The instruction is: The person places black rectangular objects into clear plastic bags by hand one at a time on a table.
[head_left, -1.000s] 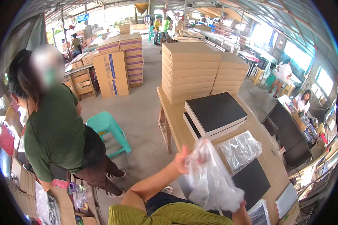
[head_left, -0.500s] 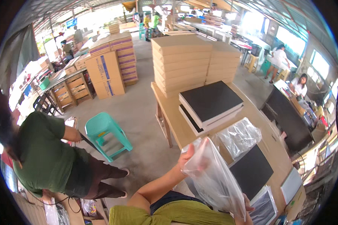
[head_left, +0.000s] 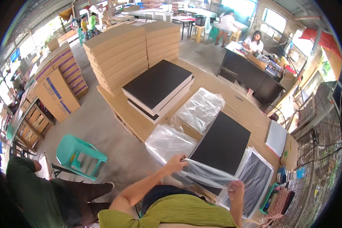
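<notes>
My left hand grips one corner of a clear plastic bag. The bag's other corner is in my right hand, so its edge is stretched between both hands. Below the stretched edge lies the near end of a large flat black-covered slab on the table; the plastic overlaps that end. Whether the slab is inside the bag I cannot tell. Beside it on the right rests another black slab in clear plastic. Left of it, a loose pile of clear plastic hangs over the table edge.
More clear plastic lies beyond the slab, near stacked black-topped slabs. Brown wrapped packs stand at the table's far left. A green stool and a person in dark green are leftward. A laptop-like grey panel lies right.
My view has turned to the right. The raised plastic bag has come down to the black slab's near end, and its edge is now drawn out between my hands.
</notes>
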Tool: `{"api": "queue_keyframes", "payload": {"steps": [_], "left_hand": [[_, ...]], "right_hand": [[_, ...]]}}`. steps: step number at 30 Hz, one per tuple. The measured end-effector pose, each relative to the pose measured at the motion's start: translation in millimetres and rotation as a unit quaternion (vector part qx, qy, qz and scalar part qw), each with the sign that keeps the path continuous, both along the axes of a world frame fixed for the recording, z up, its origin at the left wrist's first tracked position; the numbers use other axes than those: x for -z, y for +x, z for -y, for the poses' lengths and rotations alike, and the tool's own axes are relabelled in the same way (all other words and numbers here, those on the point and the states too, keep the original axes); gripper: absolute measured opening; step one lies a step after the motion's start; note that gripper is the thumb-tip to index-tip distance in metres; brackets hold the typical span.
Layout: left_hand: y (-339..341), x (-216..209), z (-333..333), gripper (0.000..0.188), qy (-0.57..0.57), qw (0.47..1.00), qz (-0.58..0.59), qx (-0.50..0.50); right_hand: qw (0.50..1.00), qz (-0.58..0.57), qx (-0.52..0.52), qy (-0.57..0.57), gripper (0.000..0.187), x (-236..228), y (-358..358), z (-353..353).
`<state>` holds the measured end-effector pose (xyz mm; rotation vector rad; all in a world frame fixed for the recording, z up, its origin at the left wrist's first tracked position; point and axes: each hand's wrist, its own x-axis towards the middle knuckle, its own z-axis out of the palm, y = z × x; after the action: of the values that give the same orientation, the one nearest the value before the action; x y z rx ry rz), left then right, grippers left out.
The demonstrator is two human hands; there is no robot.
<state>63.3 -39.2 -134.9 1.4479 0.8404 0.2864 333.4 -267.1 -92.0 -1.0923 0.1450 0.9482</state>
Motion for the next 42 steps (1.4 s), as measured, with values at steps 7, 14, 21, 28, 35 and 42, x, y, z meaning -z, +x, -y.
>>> {"api": "queue_keyframes", "payload": {"steps": [7, 14, 21, 28, 35, 42], "left_hand": [[48, 2, 27, 0.064, 0.406, 0.896, -0.15, -0.096], [41, -37, 30, 0.049, 0.388, 0.908, -0.155, 0.015], [27, -64, 26, 0.038, 0.399, 0.907, -0.134, -0.026], [16, -124, 27, 0.073, -0.078, 0.978, 0.185, 0.057], [23, -188, 8, 0.061, -0.121, 0.868, 0.461, 0.137], [29, -270, -45, 0.047, 0.247, 0.919, 0.307, 0.016]], "right_hand": [[0.71, 0.595, 0.019, -0.377, 0.026, 58, -9, 24], [0.652, 0.584, -0.075, -0.478, 0.029, -7, -43, 4], [0.771, 0.489, -0.096, -0.397, 0.019, -9, -17, 32], [0.999, 0.023, -0.048, -0.005, 0.015, -36, -9, 58], [0.841, 0.45, 0.085, 0.288, 0.021, -133, -24, -2], [0.824, 0.488, 0.204, 0.201, 0.015, -184, 20, -32]]}}
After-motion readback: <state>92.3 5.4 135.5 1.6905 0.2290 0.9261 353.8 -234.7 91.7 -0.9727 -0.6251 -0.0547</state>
